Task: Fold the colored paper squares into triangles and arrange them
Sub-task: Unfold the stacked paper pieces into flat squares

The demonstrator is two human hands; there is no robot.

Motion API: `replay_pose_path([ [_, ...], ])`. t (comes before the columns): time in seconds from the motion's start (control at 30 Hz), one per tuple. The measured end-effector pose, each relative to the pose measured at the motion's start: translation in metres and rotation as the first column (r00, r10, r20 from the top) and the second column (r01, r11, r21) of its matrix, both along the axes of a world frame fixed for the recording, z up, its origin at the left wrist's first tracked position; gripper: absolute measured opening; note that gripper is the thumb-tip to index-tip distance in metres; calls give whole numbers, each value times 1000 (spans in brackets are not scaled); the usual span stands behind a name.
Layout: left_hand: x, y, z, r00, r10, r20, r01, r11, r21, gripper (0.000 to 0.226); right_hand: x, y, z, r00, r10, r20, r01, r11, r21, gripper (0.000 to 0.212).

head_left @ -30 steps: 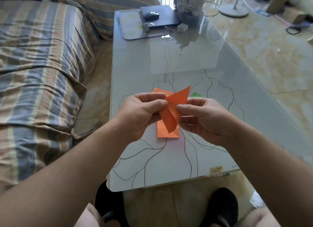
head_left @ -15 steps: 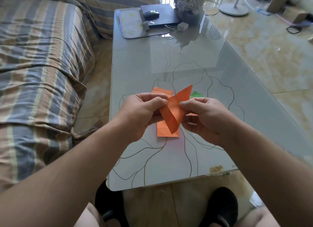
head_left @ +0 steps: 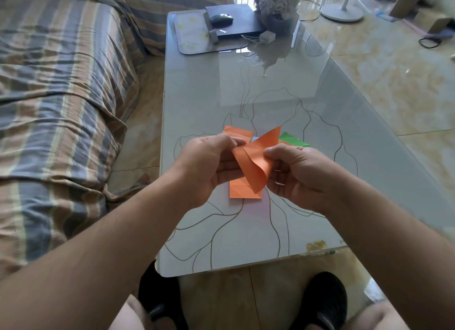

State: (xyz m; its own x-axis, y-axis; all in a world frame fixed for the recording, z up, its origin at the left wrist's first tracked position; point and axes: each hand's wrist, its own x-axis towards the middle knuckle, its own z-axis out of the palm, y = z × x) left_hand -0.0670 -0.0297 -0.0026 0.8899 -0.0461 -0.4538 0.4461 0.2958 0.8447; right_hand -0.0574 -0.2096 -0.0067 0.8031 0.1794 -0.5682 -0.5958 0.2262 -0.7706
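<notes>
Now both hands, left (head_left: 209,167) and right (head_left: 299,174), pinch the orange paper (head_left: 256,162), curled more than before

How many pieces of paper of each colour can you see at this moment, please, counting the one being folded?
Orange: 2, the held sheet, pinched by the left hand and right hand, and the flat paper on the table
Green: 1, the green paper
Blue: 1, a blue sliver, mostly hidden
Total: 4 visible; more may be hidden behind the hands.
</notes>
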Motion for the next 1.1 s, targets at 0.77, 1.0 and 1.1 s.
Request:
replay_pose_path([
  [0.77,1,3,-5,995,-98,36,91,982,165,6,0,0,-1,999,43,-2,-43,997,-67,8],
  [1.0,0,2,-5,994,-109,29,103,981,164,6,2,-1,-4,999,35,37,-31,994,-106,6],
  [1.1,-1,1,-4,992,-122,26,116,981,158,6,3,-2,-5,998,22,56,-16,993,-117,7],
])
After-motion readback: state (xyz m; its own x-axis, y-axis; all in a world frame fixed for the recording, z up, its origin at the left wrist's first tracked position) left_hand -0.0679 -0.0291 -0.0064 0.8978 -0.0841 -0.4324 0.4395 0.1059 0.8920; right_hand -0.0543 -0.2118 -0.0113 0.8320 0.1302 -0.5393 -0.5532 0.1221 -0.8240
